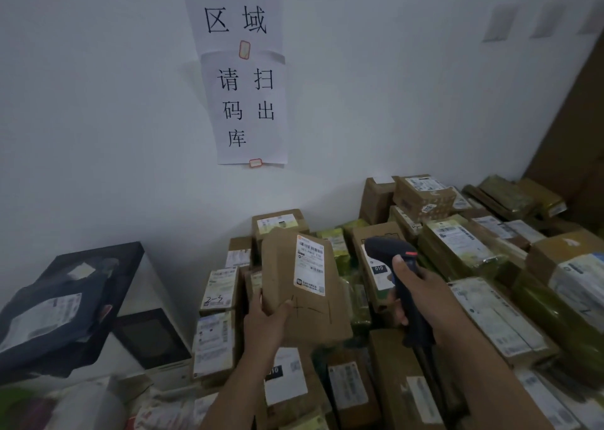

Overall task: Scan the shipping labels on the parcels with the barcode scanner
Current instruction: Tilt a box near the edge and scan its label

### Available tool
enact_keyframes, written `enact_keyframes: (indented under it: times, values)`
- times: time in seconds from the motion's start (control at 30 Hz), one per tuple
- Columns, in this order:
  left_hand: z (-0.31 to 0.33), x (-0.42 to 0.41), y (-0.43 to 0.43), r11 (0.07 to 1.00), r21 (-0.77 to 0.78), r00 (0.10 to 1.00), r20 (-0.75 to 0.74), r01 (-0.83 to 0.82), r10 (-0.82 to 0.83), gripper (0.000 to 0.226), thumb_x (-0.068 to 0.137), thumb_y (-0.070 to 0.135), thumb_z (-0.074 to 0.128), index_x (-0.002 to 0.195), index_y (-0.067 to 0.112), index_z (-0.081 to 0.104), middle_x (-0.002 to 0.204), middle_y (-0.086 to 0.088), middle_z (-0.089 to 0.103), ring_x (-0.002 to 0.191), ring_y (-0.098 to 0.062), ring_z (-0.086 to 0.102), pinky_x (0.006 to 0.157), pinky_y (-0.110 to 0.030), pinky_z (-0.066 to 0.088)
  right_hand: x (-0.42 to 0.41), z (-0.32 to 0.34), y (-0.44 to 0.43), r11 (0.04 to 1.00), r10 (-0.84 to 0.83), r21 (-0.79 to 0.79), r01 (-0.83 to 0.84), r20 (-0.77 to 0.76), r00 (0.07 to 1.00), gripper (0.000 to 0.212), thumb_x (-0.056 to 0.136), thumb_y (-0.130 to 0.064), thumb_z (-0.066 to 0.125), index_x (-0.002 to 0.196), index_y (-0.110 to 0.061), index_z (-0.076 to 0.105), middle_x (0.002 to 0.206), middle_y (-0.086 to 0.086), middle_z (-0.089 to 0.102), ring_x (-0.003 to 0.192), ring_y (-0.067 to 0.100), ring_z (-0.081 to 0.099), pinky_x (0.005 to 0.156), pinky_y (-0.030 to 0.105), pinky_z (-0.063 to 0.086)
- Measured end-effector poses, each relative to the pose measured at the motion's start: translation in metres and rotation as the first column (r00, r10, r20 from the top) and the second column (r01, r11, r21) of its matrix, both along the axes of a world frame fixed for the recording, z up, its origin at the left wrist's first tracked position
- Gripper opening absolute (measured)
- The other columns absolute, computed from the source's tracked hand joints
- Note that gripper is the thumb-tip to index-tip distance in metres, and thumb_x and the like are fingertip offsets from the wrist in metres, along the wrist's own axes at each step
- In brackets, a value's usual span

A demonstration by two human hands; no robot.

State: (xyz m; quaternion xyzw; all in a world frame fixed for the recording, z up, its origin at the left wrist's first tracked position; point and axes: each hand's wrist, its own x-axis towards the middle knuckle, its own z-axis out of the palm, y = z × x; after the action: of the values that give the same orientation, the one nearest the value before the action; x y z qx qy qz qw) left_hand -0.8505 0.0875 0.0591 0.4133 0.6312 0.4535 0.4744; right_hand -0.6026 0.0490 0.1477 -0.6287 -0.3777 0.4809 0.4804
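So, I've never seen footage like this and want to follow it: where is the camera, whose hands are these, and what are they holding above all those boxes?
There is one picture, from a camera worn on a person's head, looking forward and down. No machine here: two bare hands. The left hand grips a flat brown cardboard parcel, its white shipping label facing the camera. The right hand grips a dark handheld barcode scanner, its head close beside that label. Below lies a heap of brown and green parcels against a white wall with paper signs.

Brown parcel (pixel 304 292) tilted upright, white label (pixel 310 266) facing dark barcode scanner (pixel 397 279) just beside.
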Motion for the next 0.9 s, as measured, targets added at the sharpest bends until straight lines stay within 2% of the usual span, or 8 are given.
enact_keyframes:
  times: [0.17, 0.33, 0.4, 0.47, 0.57, 0.63, 0.73, 0.9]
  values:
    - [-0.015, 0.042, 0.046, 0.996, -0.081, 0.995, -0.086, 0.043, -0.05, 0.063, 0.094, 0.032, 0.064, 0.149, 0.025, 0.035, 0.14, -0.003, 0.052, 0.124, -0.028, 0.052, 0.102, -0.05, 0.048, 0.014, -0.024, 0.035, 0.998, -0.05, -0.041, 0.051, 0.036, 0.998, 0.044, 0.093, -0.048, 0.056, 0.094, -0.005, 0.062, 0.067, 0.012, 0.063, 0.048, 0.023, 0.054, 0.049, 0.03, 0.044]
    - [-0.043, 0.072, 0.078, 0.982, -0.163, 0.98, -0.161, 0.093, -0.12, 0.069, 0.098, 0.036, 0.057, 0.156, 0.016, 0.024, 0.151, -0.009, 0.04, 0.136, -0.032, 0.043, 0.104, -0.043, 0.043, 0.019, -0.048, 0.062, 0.993, -0.088, -0.067, 0.094, 0.082, 0.993, 0.044, 0.096, -0.047, 0.054, 0.09, -0.004, 0.061, 0.066, 0.01, 0.062, 0.046, 0.02, 0.053, 0.045, 0.028, 0.043]
    - [-0.056, 0.079, 0.085, 0.977, -0.189, 0.979, -0.158, 0.102, -0.133, 0.066, 0.1, 0.036, 0.053, 0.155, 0.015, 0.023, 0.153, -0.009, 0.038, 0.137, -0.032, 0.041, 0.106, -0.041, 0.042, 0.021, -0.059, 0.071, 0.991, -0.083, -0.097, 0.095, 0.117, 0.99, 0.05, 0.095, -0.049, 0.053, 0.09, 0.0, 0.062, 0.066, 0.01, 0.062, 0.047, 0.021, 0.055, 0.046, 0.028, 0.045]
    - [-0.064, 0.084, 0.089, 0.974, -0.183, 0.964, -0.204, 0.132, -0.17, 0.056, 0.103, 0.03, 0.048, 0.152, 0.013, 0.027, 0.15, -0.009, 0.041, 0.134, -0.031, 0.044, 0.098, -0.034, 0.042, 0.022, -0.069, 0.079, 0.989, -0.079, -0.116, 0.096, 0.139, 0.987, 0.052, 0.096, -0.048, 0.053, 0.091, 0.002, 0.062, 0.065, 0.009, 0.062, 0.046, 0.019, 0.054, 0.044, 0.027, 0.045]
    - [-0.075, 0.088, 0.098, 0.955, -0.219, 0.933, -0.255, 0.2, -0.254, 0.053, 0.104, 0.025, 0.046, 0.152, 0.019, 0.027, 0.144, -0.006, 0.049, 0.127, -0.028, 0.051, 0.095, -0.033, 0.046, 0.021, -0.082, 0.088, 0.989, -0.063, -0.12, 0.082, 0.159, 0.985, 0.049, 0.096, -0.047, 0.053, 0.09, 0.001, 0.062, 0.06, 0.006, 0.06, 0.041, 0.016, 0.053, 0.041, 0.024, 0.042]
    - [-0.082, 0.093, 0.102, 0.926, -0.274, 0.9, -0.28, 0.259, -0.334, 0.067, 0.1, 0.024, 0.051, 0.156, 0.019, 0.013, 0.142, -0.007, 0.051, 0.126, -0.028, 0.053, 0.099, -0.034, 0.046, 0.021, -0.09, 0.092, 0.988, -0.049, -0.133, 0.074, 0.18, 0.982, 0.049, 0.096, -0.048, 0.054, 0.084, -0.001, 0.061, 0.054, 0.005, 0.058, 0.037, 0.015, 0.052, 0.039, 0.022, 0.041]
    - [-0.09, 0.099, 0.104, 0.896, -0.352, 0.894, -0.253, 0.272, -0.371, 0.096, 0.096, 0.026, 0.06, 0.155, 0.011, -0.014, 0.151, -0.011, 0.042, 0.133, -0.029, 0.047, 0.105, -0.036, 0.041, 0.022, -0.1, 0.098, 0.984, -0.041, -0.162, 0.073, 0.193, 0.98, 0.048, 0.096, -0.048, 0.054, 0.085, -0.002, 0.06, 0.058, 0.007, 0.06, 0.04, 0.015, 0.053, 0.041, 0.023, 0.042]
    - [-0.101, 0.098, 0.111, 0.877, -0.392, 0.918, -0.161, 0.278, -0.363, 0.108, 0.092, 0.031, 0.066, 0.154, 0.017, -0.021, 0.155, -0.009, 0.036, 0.138, -0.031, 0.041, 0.111, -0.041, 0.037, 0.024, -0.115, 0.104, 0.982, -0.036, -0.176, 0.072, 0.198, 0.979, 0.047, 0.096, -0.048, 0.054, 0.087, -0.002, 0.059, 0.061, 0.01, 0.062, 0.043, 0.017, 0.054, 0.044, 0.025, 0.043]
